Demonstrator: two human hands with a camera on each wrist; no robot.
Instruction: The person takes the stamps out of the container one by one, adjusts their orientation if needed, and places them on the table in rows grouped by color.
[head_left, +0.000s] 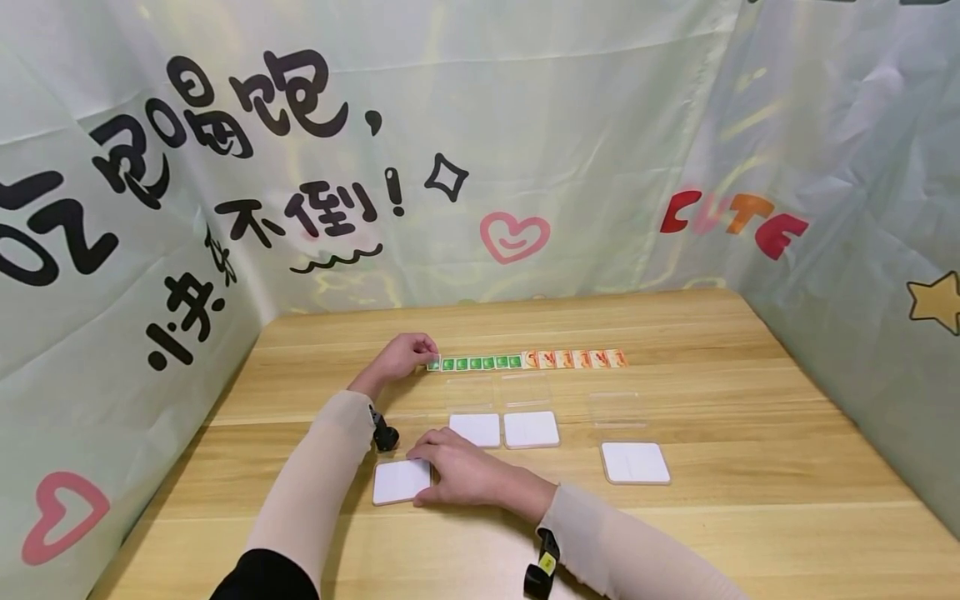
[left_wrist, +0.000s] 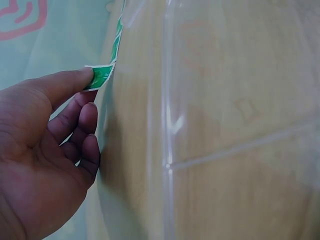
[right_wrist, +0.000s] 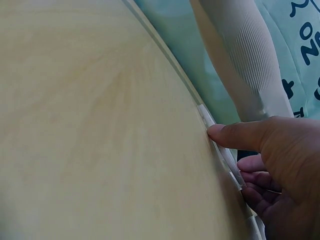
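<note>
My left hand (head_left: 403, 357) pinches the left end of a row of small green stickers (head_left: 483, 363) between thumb and index finger. In the left wrist view the pinched green sticker (left_wrist: 100, 76) is bent up from the row, and the other fingers are loosely curled. My right hand (head_left: 468, 468) holds a flat white rectangular case (head_left: 401, 482) by its right side, thumb at the near edge and fingers at the far edge. From the right wrist view, the thumb (right_wrist: 235, 134) lies against the thin side of the case on the table.
Orange-and-white stickers (head_left: 574, 359) continue the row rightward. Two white cases (head_left: 474, 430) lie side by side beyond my right hand, and another white case (head_left: 635, 463) lies farther right. Clear plastic lids (head_left: 617, 410) lie behind them on the wooden table (head_left: 750, 400). Printed cloth walls (head_left: 600, 167) enclose the table.
</note>
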